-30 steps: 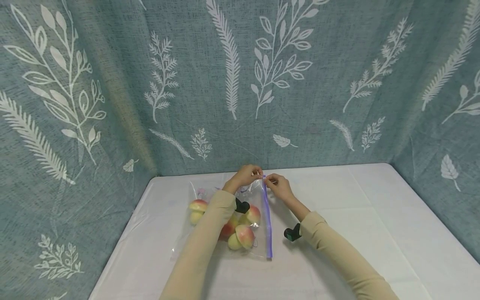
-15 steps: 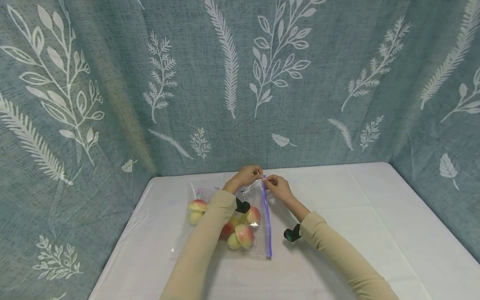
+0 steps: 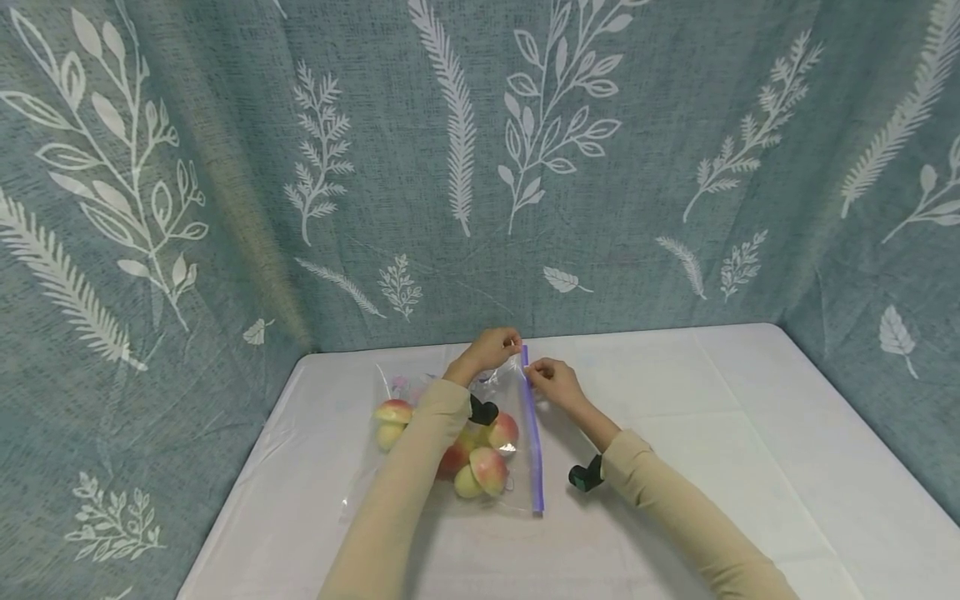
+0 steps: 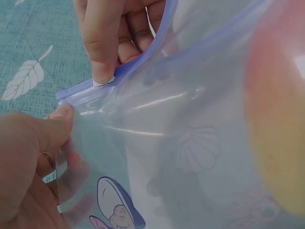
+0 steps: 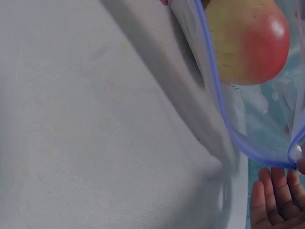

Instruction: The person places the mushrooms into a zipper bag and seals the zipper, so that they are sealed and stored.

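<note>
A clear zip bag (image 3: 517,496) with a purple zip strip (image 3: 534,433) lies on the white table, holding several yellow-and-red fruits (image 3: 489,472). My left hand (image 3: 491,348) pinches the bag's far corner, just at the end of the strip; its thumb and fingers show in the left wrist view. A little nearer along the strip, my right hand (image 3: 551,379) pinches a small white slider (image 4: 104,81), thumb on top. In the right wrist view the strip stands raised and curved, with a big fruit (image 5: 250,43) inside and fingers (image 5: 279,198) partly seen at the lower right.
The white table (image 3: 675,467) reaches out on both sides of the bag. Behind it and at the sides hangs a teal curtain (image 3: 637,167) with white leaf prints. Sea-creature drawings (image 4: 116,205) are printed on the bag. Dark wrist cameras (image 3: 585,475) hang below the sleeves.
My right hand has moved slightly nearer along the zip strip, so a small gap now shows between the two hands. The left hand keeps its pinch on the corner.
</note>
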`<state>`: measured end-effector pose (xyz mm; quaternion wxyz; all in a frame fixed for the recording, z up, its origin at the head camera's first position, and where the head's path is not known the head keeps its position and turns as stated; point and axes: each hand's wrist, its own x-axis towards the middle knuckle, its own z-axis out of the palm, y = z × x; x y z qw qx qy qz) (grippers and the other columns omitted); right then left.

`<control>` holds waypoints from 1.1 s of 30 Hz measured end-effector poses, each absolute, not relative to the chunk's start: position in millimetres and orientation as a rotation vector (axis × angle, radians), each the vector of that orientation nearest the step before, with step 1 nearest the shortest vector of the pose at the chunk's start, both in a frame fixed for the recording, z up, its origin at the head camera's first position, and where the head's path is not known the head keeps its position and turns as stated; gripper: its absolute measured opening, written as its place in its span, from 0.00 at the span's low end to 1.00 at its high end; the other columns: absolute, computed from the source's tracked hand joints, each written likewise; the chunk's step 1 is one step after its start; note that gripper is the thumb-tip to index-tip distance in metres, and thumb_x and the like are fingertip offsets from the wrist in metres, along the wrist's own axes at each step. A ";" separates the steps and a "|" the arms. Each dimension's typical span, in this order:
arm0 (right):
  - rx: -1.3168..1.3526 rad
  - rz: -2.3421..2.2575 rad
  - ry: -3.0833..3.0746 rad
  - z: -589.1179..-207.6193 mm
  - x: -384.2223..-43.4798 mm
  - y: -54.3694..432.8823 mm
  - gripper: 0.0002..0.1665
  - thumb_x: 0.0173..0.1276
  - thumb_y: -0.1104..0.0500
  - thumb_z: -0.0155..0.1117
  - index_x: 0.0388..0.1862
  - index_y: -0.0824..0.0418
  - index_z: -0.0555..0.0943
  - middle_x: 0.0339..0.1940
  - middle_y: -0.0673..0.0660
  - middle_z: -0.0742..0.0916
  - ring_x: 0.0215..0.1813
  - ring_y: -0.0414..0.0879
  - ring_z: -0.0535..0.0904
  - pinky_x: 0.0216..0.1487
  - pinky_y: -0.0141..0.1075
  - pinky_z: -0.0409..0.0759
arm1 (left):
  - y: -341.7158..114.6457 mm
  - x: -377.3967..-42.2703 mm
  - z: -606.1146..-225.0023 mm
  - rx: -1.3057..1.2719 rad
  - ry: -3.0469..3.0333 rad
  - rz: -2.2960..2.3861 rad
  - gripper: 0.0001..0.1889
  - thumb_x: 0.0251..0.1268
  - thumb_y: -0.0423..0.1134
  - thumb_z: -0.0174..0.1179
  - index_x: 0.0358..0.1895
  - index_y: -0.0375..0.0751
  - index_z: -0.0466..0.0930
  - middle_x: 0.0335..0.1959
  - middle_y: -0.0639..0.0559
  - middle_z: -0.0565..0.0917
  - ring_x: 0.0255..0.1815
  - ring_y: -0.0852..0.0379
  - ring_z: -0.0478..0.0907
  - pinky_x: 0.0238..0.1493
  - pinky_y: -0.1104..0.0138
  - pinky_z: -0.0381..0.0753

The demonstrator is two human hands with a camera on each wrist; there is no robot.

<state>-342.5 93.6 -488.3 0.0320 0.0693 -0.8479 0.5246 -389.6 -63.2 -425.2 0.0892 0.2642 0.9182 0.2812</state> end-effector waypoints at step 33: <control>0.216 1.708 -2.628 -486.1 -328.5 97.2 0.15 0.67 0.59 0.57 0.38 0.72 0.80 0.29 0.62 0.85 0.29 0.45 0.82 0.33 0.34 0.84 | -73.6 -514.3 -545.2 1.003 2.733 0.890 0.14 0.67 0.55 0.49 0.38 0.51 0.76 0.35 0.55 0.78 0.35 0.59 0.73 0.34 0.66 0.75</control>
